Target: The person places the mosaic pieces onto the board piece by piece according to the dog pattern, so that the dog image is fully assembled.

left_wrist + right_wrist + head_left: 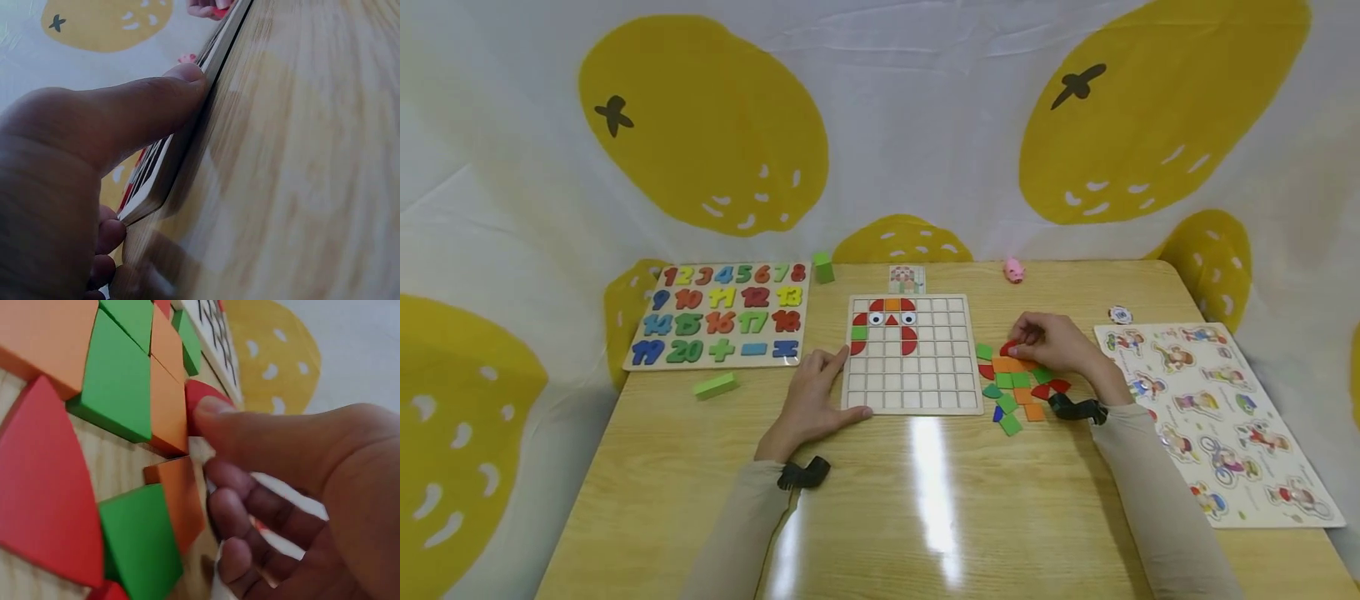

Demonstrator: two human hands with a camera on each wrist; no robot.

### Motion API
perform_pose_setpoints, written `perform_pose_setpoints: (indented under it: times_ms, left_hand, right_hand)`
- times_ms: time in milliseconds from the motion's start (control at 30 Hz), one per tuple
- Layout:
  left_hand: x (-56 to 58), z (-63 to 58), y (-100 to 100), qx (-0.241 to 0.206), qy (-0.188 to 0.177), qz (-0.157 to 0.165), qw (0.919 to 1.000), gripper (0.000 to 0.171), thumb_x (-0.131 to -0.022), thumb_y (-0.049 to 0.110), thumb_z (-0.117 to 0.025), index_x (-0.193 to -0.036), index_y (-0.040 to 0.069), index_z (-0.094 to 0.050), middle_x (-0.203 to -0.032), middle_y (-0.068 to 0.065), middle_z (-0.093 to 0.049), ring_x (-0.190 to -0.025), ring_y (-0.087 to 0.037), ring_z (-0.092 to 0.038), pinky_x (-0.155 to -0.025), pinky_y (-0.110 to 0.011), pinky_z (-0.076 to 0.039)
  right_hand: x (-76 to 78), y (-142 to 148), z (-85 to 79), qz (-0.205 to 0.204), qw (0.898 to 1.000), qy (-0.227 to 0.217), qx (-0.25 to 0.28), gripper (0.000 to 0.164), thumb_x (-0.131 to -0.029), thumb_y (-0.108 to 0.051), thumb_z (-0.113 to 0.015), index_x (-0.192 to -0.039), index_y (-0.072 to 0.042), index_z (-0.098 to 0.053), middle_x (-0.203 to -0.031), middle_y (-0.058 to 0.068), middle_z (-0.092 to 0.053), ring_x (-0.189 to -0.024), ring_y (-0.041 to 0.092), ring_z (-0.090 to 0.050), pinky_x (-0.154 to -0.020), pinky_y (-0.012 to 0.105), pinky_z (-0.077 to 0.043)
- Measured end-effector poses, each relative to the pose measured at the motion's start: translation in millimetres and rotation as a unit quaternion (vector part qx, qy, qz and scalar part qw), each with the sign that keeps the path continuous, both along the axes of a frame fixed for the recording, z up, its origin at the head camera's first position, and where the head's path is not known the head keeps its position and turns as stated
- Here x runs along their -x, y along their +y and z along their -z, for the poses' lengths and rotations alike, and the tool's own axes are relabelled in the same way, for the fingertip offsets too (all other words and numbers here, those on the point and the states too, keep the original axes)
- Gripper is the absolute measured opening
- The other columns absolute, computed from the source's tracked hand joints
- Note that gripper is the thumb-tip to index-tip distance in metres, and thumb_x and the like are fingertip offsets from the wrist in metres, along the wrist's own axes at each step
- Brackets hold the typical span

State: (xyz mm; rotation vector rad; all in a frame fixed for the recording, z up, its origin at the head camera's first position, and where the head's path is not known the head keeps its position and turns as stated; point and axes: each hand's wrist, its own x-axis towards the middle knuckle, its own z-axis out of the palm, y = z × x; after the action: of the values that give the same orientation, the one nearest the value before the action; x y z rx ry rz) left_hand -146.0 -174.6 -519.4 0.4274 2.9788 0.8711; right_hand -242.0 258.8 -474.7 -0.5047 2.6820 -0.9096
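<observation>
Grid board (936,364), wooden: flat on the table (880,517), between your hands; red tiles (910,346), 2 eye pieces (876,318), 1 orange square (892,305) and 1 green square (859,332) set toward its far left. Your left hand (812,400): thumb and forefinger spread wide, touching the near and left edges around the corner. Your right hand (1048,342): thumb and fingertips pinching 1 red piece (199,394) beside the loose pieces (1020,379), right of the grid. Small card (907,279): just beyond the grid. Number board (737,363): left. Picture board (1247,500): right. Pink pig (1013,270): far edge.
</observation>
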Motion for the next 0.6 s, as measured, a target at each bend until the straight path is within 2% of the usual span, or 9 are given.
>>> perform_pose_setpoints:
  times_ms: [133, 200, 300, 400, 467, 600]
  left_hand:
    - [1.7, -0.1, -0.1, 0.004, -0.003, 0.002, 1.0, 0.115, -0.066, 0.077, -0.072, -0.157, 0.019, -0.03, -0.113, -0.001, -0.041, -0.098, -0.017, -0.035, -0.082, -0.033, -0.03]
    - [2.4, 0.1, -0.5, 0.007, -0.002, 0.003, 1.0, 0.115, -0.066, 0.078, -0.071, -0.157, 0.019, -0.03, -0.112, -0.001, -0.041, -0.098, -0.017, -0.035, -0.081, -0.033, -0.03]
    - [2.6, 0.5, -1.4, 0.009, -0.003, 0.001, 1.0, 0.116, -0.066, 0.078, -0.071, -0.156, 0.019, -0.03, -0.112, -0.001, -0.041, -0.098, -0.016, -0.035, -0.081, -0.033, -0.029]
    - [2.2, 0.6, -2.0, 0.01, -0.007, -0.003, 0.9999, 0.115, -0.066, 0.078, -0.071, -0.157, 0.02, -0.03, -0.113, 0.0, -0.042, -0.098, -0.016, -0.035, -0.081, -0.033, -0.03]
    - [1.9, 0.4, -1.7, 0.007, -0.012, -0.005, 0.9999, 0.115, -0.066, 0.078, -0.071, -0.157, 0.022, -0.03, -0.113, 0.0, -0.041, -0.099, -0.016, -0.035, -0.081, -0.034, -0.03]
    - [1.9, -0.3, 0.3, 0.003, -0.019, -0.004, 0.9998, 0.114, -0.067, 0.078, -0.07, -0.157, 0.022, -0.029, -0.113, 0.0, -0.041, -0.1, -0.016, -0.035, -0.082, -0.034, -0.03]
  right_hand:
    - [-0.7, 1.9, 4.4, 0.019, 0.999, -0.003, 0.041, 0.022, -0.088, -0.032, -0.076, -0.096, -0.015, -0.065, -0.092, 0.003, -0.066, -0.081, 0.02, -0.06, -0.074, 0.029, -0.049]
    - [-0.4, -1.7, 5.0, 0.03, 0.996, -0.006, 0.081, 0.025, -0.089, -0.033, -0.074, -0.1, -0.012, -0.065, -0.095, 0.005, -0.066, -0.082, 0.02, -0.06, -0.073, 0.026, -0.049]
    - [1.1, -18.7, 2.4, 0.045, 0.987, 0.0, 0.154, 0.025, -0.092, -0.027, -0.071, -0.107, -0.008, -0.064, -0.099, 0.011, -0.065, -0.084, 0.023, -0.06, -0.072, 0.022, -0.049]
    - [5.2, -47.7, -1.7, 0.045, 0.975, 0.009, 0.216, 0.024, -0.094, -0.017, -0.068, -0.112, -0.001, -0.063, -0.102, 0.018, -0.066, -0.087, 0.03, -0.062, -0.071, 0.021, -0.049]
    - [8.2, -69.6, -3.8, 0.04, 0.97, 0.006, 0.238, 0.024, -0.094, -0.013, -0.067, -0.114, 0.001, -0.064, -0.104, 0.022, -0.066, -0.089, 0.037, -0.062, -0.071, 0.023, -0.051]
    - [12.5, -109.2, -5.0, 0.032, 0.963, -0.027, 0.265, 0.028, -0.094, -0.014, -0.068, -0.118, 0.001, -0.065, -0.106, 0.023, -0.068, -0.092, 0.046, -0.062, -0.073, 0.039, -0.053]
